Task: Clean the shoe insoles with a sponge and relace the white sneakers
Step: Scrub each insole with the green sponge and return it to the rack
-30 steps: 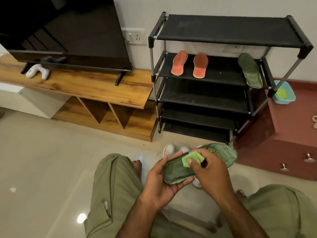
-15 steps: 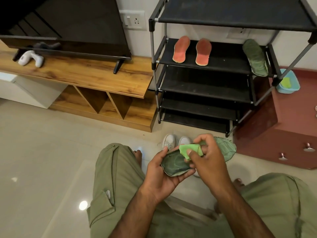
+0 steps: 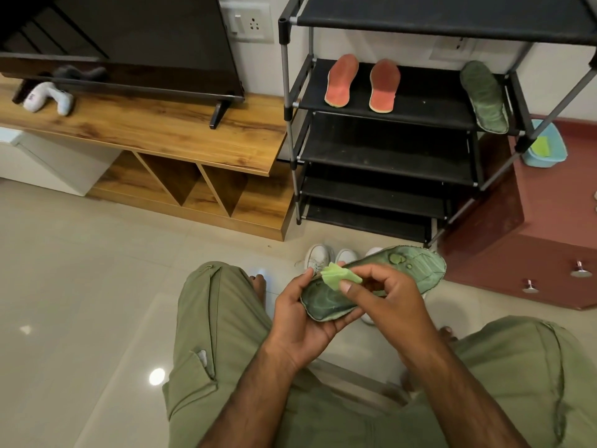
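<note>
1. Your L hand [image 3: 303, 318] cupped the green insole [image 3: 416, 268] from below, fingers curled round its heel end, above your lap.
2. Your R hand [image 3: 387, 302] pinched the green sponge [image 3: 339, 275] btwn thumb & fingers, against the insole near that end.
3. Water drops [image 3: 396, 258] sat on its toe end.
4. The white sneakers [image 3: 318, 257] stood on the floor just behind, partly hidden.
5. On the shoe rack [image 3: 420, 111], one shelf held two orange insoles [image 3: 342, 80] & a 2nd green insole [image 3: 484, 97].

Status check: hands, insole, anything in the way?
Left hand holds green insole at its near end. Right hand pinches sponge at its edge. Water beads at far end. White sneakers on floor below; nothing blocking.
</note>
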Available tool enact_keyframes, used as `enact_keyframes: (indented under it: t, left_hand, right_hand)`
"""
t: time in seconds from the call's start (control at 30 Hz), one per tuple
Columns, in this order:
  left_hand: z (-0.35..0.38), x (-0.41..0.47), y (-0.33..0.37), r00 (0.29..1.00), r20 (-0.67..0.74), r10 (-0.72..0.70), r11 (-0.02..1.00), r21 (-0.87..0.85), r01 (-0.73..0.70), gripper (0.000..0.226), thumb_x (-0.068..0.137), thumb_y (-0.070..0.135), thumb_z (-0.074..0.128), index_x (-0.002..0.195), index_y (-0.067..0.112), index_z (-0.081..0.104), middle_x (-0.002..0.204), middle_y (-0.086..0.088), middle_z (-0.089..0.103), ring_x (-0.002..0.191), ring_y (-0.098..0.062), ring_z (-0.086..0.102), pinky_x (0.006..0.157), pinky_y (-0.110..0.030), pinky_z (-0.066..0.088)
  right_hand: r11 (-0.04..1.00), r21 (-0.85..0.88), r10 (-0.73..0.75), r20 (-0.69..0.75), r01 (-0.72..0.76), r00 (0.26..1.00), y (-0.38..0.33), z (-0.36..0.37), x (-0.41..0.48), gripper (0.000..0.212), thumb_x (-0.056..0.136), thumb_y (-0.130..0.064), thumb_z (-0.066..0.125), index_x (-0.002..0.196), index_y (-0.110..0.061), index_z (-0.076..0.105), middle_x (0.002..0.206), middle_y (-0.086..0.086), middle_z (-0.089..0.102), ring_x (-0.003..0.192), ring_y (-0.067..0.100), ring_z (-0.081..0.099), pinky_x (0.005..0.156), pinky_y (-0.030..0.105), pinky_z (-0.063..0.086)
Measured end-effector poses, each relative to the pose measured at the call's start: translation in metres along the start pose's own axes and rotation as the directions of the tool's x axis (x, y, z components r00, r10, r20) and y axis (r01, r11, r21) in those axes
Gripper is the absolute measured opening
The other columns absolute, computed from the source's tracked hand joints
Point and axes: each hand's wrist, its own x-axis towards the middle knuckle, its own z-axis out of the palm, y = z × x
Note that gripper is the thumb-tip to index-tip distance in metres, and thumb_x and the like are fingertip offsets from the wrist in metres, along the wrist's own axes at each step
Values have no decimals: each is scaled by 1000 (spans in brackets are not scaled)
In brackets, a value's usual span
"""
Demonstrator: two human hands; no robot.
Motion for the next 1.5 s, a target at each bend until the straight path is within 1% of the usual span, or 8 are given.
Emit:
enact_keyframes:
  t: [0.23, 0.4, 0.7, 0.83, 1.07, 1.23, 1.37, 1.5]
  left_hand:
    - [1, 2, -1, 1000, 8, -9, 1000, 7, 9, 58, 97, 40, 52, 140, 1, 60, 142, -28, 58, 133, -44, 56, 120, -62, 32]
    - [3, 0, -1, 999, 28, -18, 1000, -15, 19, 62, 98, 46, 53, 145, 5, 56, 143, -23, 59, 130, -36, 59, 111, -52, 46]
    - [-9, 3, 0, 999, 16, -47, 998, -51, 48, 61, 103, 48, 46, 145, 5, 56, 145, -20, 58, 131, -33, 59, 111, -44, 46]
    - [-10, 5, -2, 998, 36, -57, 997, -46, 59, 66, 100, 48, 52, 147, 2, 52, 147, -22, 55, 132, -34, 57, 110, -47, 47]
    - [-15, 8, -3, 996, 20, -82, 995, -50, 82, 72, 97, 52, 54, 147, 0, 51, 136, -23, 61, 131, -33, 55, 112, -44, 42]
    - [-12, 7, -6, 995, 38, -87, 995, -37, 89, 71, 99, 55, 50, 144, 0, 55, 142, -24, 58, 128, -35, 60, 106, -47, 49]
    - [-17, 7, -7, 993, 41, -106, 993, -41, 108, 69, 99, 54, 51, 139, -1, 57, 135, -24, 62, 126, -34, 61, 105, -44, 51]
    - [-14, 10, -10, 995, 16, -95, 995, -6, 95, 72, 99, 56, 49, 146, 1, 52, 148, -25, 53, 136, -37, 53, 112, -48, 44]
  right_hand:
    - [942, -321, -168, -201, 97, 965, 3, -1, 12, 18, 83, -13, 81, 90, -28, 74, 83, -13, 70, 79, 4, 66, 69, 20, 55]
    - [742, -639, -275, -13, 203, 961, 10, 15, 17, 17, 87, -22, 75, 104, -27, 76, 92, -12, 62, 86, 9, 58, 77, 32, 54]
    - [666, -615, -347, 247, 423, 905, 24, 36, 5, 26, 85, -15, 73, 107, -28, 78, 107, -13, 67, 98, 11, 60, 83, 29, 52]
    - [554, -761, -399, 114, 338, 910, 26, 19, 18, 21, 82, -16, 75, 100, -27, 79, 94, -10, 67, 87, 18, 60, 72, 37, 51]
    - [581, -667, -377, 287, 466, 881, 34, 29, 11, 25, 86, -15, 69, 105, -28, 78, 100, -13, 66, 94, 13, 54, 77, 36, 50]
    - [599, -750, -347, 74, 282, 935, 29, 21, 21, 23, 85, -20, 72, 102, -33, 78, 97, -15, 67, 91, 16, 54, 76, 37, 45]
    - [637, -644, -286, 314, 424, 905, 25, 31, 12, 26, 88, -20, 70, 107, -36, 76, 97, -19, 65, 94, 9, 50, 81, 35, 44]
    - [602, -777, -252, 37, 186, 967, 23, 23, 21, 24, 86, -26, 70, 104, -40, 77, 99, -19, 69, 93, 11, 52, 80, 36, 40]
